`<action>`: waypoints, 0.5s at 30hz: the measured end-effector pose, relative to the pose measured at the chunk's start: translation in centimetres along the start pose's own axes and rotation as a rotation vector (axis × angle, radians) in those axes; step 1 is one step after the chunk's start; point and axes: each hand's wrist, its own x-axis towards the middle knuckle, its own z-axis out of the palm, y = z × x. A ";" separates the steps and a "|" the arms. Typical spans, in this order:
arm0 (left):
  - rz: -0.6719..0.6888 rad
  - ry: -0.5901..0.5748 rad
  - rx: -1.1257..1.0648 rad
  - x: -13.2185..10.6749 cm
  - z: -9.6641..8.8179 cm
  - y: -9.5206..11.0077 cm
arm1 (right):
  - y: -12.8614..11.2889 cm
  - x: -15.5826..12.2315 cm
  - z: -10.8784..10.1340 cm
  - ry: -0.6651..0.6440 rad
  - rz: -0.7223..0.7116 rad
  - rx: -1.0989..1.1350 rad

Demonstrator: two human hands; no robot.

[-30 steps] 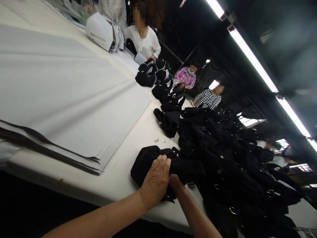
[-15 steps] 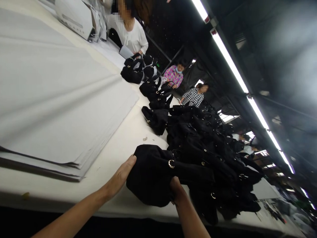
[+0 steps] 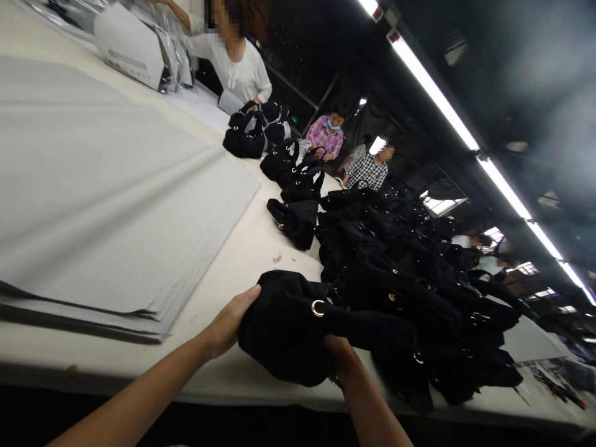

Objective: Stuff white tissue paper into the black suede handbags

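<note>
While my left hand clasps one black bag near the table's near edge, my right hand touches it, grip hidden; one white box bears unreadable print.

"What's on the cream table?"

"A broad stack of pale sheets to the left, a heap of black bags to the right."

"And between?"

"Two small scraps. One near bag is by the front edge; I can't tell if it fully rests there."

"Farther up?"

"A white package with print, beyond the stack."
</note>
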 end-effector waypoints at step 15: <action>-0.035 0.309 0.072 1.4 -0.5 -3.7 | -1.8 4.5 1.6 -0.053 -0.250 -0.240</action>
